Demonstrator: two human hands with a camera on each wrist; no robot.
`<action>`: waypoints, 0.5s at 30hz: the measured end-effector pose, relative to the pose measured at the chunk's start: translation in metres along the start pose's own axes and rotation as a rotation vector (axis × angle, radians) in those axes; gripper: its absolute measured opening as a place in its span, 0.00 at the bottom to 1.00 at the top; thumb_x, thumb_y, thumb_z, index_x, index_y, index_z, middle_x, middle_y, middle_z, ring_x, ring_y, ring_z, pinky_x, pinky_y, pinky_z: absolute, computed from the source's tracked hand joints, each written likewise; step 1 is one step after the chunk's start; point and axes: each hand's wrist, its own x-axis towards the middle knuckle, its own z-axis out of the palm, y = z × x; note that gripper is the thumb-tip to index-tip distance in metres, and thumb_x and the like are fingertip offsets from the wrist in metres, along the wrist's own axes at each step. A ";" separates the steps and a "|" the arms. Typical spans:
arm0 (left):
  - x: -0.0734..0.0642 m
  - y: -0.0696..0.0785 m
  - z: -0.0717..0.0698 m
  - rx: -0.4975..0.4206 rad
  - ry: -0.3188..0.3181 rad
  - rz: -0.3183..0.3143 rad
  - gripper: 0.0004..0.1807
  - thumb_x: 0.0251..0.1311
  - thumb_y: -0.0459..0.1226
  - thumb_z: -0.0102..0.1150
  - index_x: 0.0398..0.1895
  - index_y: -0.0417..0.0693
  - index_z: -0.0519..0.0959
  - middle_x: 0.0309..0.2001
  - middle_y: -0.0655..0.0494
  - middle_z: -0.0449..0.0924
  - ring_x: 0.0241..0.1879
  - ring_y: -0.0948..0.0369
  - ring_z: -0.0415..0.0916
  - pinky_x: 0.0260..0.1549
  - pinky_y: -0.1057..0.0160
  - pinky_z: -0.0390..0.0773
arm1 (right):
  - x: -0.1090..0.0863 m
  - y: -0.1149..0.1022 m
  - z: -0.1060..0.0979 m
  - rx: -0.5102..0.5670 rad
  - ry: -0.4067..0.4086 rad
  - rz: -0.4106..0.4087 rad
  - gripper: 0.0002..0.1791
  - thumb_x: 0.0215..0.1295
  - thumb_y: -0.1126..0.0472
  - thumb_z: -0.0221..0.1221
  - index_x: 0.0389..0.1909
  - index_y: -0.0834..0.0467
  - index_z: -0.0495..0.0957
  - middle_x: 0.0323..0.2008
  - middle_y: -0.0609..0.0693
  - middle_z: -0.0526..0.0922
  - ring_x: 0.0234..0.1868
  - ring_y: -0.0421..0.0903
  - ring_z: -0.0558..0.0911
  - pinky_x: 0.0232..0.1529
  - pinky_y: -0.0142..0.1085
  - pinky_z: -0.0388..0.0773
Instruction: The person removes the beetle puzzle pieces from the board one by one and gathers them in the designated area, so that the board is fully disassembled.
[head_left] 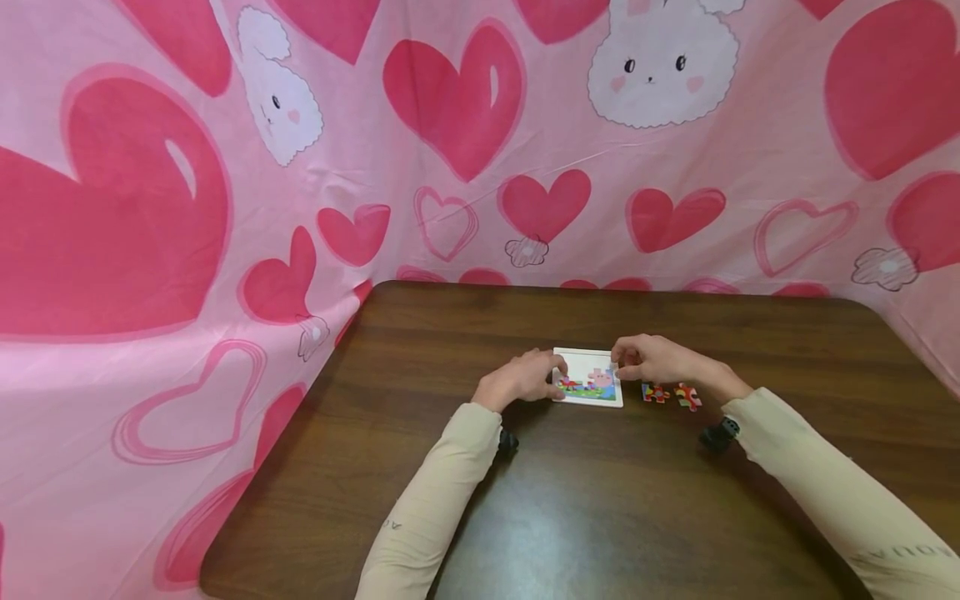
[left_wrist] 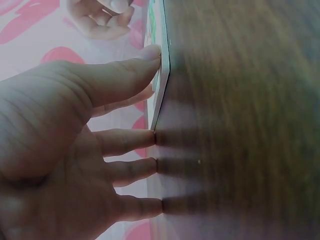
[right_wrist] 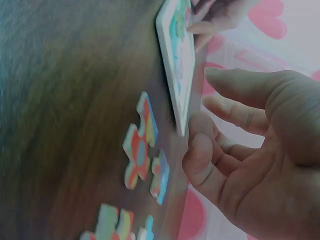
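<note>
A small white-framed jigsaw board [head_left: 585, 362] lies flat on the table. Joined pieces fill its lower and right parts with green grass, red shapes and a pink figure [head_left: 602, 378]; its upper left is bare white. At the board's left side, my left hand [head_left: 528, 375] rests with the thumb on the near edge and the forefinger on the board. Its other fingers [left_wrist: 132, 171] reach straight down to the tabletop. My right hand [head_left: 656, 360] hovers by the board's right edge, fingers loosely bent, nothing between thumb and fingertips in the right wrist view.
Loose jigsaw pieces, one cluster [head_left: 656, 393] and another [head_left: 687, 397], lie right of the board, below my right hand. The brown wooden table [head_left: 555, 492] meets a pink heart-patterned cloth [head_left: 465, 150] at the back and left. Black wrist cameras hang under both cuffs.
</note>
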 end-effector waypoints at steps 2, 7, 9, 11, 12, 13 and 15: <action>0.000 0.000 0.000 0.004 0.000 0.002 0.22 0.62 0.49 0.63 0.59 0.57 0.76 0.63 0.55 0.73 0.69 0.50 0.64 0.67 0.48 0.66 | 0.004 0.000 0.003 -0.007 -0.011 -0.005 0.13 0.65 0.58 0.63 0.46 0.59 0.77 0.28 0.48 0.76 0.25 0.43 0.72 0.26 0.34 0.71; 0.001 0.001 -0.001 0.006 -0.006 0.003 0.21 0.62 0.49 0.63 0.57 0.58 0.76 0.63 0.55 0.73 0.69 0.50 0.64 0.66 0.48 0.66 | 0.010 0.002 0.009 -0.017 -0.037 -0.020 0.14 0.63 0.55 0.65 0.44 0.59 0.77 0.27 0.48 0.74 0.25 0.42 0.71 0.25 0.33 0.68; 0.001 0.001 -0.001 0.005 -0.008 0.002 0.21 0.62 0.49 0.63 0.57 0.58 0.76 0.63 0.55 0.73 0.69 0.50 0.64 0.67 0.48 0.66 | 0.010 0.002 0.011 -0.022 -0.046 -0.027 0.16 0.63 0.54 0.65 0.44 0.59 0.77 0.27 0.48 0.74 0.25 0.42 0.70 0.25 0.33 0.68; 0.000 0.001 -0.001 0.004 -0.007 0.001 0.21 0.62 0.49 0.63 0.57 0.58 0.76 0.63 0.55 0.73 0.68 0.50 0.64 0.66 0.49 0.66 | 0.011 0.001 0.011 -0.021 -0.052 -0.022 0.17 0.63 0.53 0.65 0.45 0.60 0.76 0.27 0.48 0.74 0.26 0.42 0.70 0.26 0.33 0.67; 0.000 0.001 -0.002 0.003 -0.006 0.002 0.21 0.62 0.49 0.63 0.57 0.58 0.76 0.62 0.55 0.73 0.67 0.51 0.66 0.65 0.50 0.67 | 0.012 0.000 0.012 -0.020 -0.053 -0.019 0.18 0.62 0.52 0.65 0.45 0.60 0.76 0.27 0.48 0.74 0.26 0.42 0.70 0.26 0.33 0.67; 0.000 0.001 -0.002 0.003 -0.004 0.003 0.21 0.62 0.49 0.63 0.57 0.58 0.76 0.61 0.56 0.74 0.65 0.53 0.67 0.64 0.51 0.68 | 0.012 -0.001 0.012 -0.020 -0.054 -0.016 0.19 0.62 0.51 0.65 0.46 0.60 0.76 0.28 0.49 0.74 0.26 0.42 0.70 0.26 0.34 0.67; -0.001 0.000 -0.002 0.001 -0.001 0.003 0.21 0.62 0.49 0.63 0.57 0.57 0.76 0.59 0.57 0.75 0.60 0.55 0.69 0.61 0.53 0.71 | 0.013 -0.002 0.012 -0.025 -0.056 -0.007 0.21 0.62 0.49 0.65 0.46 0.61 0.76 0.28 0.49 0.74 0.26 0.42 0.70 0.27 0.34 0.67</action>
